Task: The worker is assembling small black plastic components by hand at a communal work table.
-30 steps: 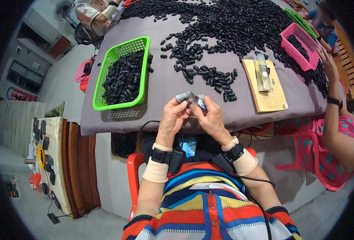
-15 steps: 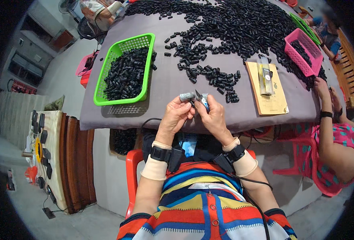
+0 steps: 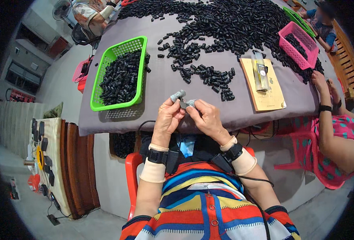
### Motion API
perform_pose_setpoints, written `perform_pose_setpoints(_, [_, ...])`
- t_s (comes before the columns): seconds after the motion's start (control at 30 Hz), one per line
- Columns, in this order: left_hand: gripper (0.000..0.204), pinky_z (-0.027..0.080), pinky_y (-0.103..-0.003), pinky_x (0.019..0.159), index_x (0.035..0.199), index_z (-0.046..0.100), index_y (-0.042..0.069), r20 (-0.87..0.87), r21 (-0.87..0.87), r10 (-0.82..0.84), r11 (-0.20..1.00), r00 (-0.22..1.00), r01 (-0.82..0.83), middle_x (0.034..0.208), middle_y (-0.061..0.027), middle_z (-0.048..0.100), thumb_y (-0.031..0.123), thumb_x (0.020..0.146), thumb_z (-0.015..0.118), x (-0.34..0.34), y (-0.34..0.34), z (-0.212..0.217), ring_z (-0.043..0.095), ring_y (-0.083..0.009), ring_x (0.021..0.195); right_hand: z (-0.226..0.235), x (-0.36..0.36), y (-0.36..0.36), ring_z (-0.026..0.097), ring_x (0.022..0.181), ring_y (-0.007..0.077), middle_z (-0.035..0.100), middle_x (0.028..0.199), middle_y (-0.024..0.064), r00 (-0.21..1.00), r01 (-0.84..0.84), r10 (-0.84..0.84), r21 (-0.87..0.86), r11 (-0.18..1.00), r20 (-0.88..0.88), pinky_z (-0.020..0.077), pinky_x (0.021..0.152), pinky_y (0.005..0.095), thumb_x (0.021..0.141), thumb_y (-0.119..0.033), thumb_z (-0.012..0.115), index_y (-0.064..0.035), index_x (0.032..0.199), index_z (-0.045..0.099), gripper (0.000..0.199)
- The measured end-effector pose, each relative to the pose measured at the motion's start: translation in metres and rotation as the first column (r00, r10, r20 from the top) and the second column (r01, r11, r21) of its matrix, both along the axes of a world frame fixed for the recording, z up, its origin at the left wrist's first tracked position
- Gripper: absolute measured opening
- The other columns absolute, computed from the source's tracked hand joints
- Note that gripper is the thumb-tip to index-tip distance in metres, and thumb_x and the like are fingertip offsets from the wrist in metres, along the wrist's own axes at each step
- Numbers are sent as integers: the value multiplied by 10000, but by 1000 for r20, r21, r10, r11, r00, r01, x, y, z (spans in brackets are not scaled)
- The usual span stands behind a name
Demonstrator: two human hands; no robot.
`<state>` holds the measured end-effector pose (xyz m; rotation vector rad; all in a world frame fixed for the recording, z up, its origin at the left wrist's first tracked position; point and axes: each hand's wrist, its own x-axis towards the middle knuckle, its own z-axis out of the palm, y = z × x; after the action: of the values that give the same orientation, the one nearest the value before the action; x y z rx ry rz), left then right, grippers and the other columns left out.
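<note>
Both my hands meet in front of me over the near edge of the table, each with a grey wrapping on a fingertip. My left hand (image 3: 168,119) is closed, pinching a small black cylindrical piece (image 3: 181,99) that is mostly covered by the fingers. My right hand (image 3: 207,119) is closed on a small knife, its grey blade (image 3: 183,105) lying against the black piece; its handle is hidden in the fingers. To the left stands a green basket (image 3: 140,95) full of similar black pieces (image 3: 121,80).
A large heap of black pieces (image 3: 241,28) spreads over the grey tablecloth (image 3: 161,80). At right lie a yellow booklet (image 3: 271,103) and a clear case (image 3: 260,76). A pink basket (image 3: 311,52) stands near a co-worker's hands (image 3: 320,82). Another person sits at the far right.
The knife blade has swung from pointing up to lying low across the black piece. My left fingertip has lifted and bent, and the view has shifted slightly.
</note>
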<state>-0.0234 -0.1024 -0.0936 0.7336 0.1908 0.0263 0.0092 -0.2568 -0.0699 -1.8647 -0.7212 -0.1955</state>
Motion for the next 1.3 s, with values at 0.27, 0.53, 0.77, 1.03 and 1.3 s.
perform_pose_setpoints(0.27, [230,463,-203,554,1123,582,27,45,-7,-44,999,998,44,838,-25,609,81,903,545,-1,2,-1,549,-90,623,-3,1,0,560,580,310,547,671,112,999,10,-9,-14,1000,48,405,483,384,826,-208,617,-37,748,548,200])
perform_pose_setpoints(0.53, [260,480,-195,595,1128,580,17,74,-21,-74,997,994,76,906,-53,626,61,871,583,-2,4,-3,560,-89,674,-2,1,1,556,583,319,539,669,116,999,6,-5,-20,1000,41,403,482,393,837,-211,602,-38,743,537,207])
perform_pose_setpoints(0.77, [251,479,-194,600,1118,582,14,63,-13,-77,997,995,78,903,-52,625,50,870,580,-2,2,-1,553,-89,673,-3,2,2,557,580,323,543,667,114,999,5,-4,-39,999,34,402,477,395,836,-209,601,-41,729,536,209])
perform_pose_setpoints(1.03, [248,442,-188,561,1122,580,19,48,24,-75,997,996,74,871,-45,619,47,876,566,-2,2,0,538,-84,650,-4,3,3,562,581,326,555,664,118,1000,0,1,-37,999,27,406,481,402,841,-223,589,-44,706,536,230])
perform_pose_setpoints(1.3, [234,453,-186,554,1118,589,26,19,63,-59,996,998,58,824,-21,617,85,894,559,-1,1,0,545,-77,614,-3,2,6,564,586,326,556,656,118,1000,16,-14,-68,998,26,407,483,406,844,-231,585,-44,702,536,239])
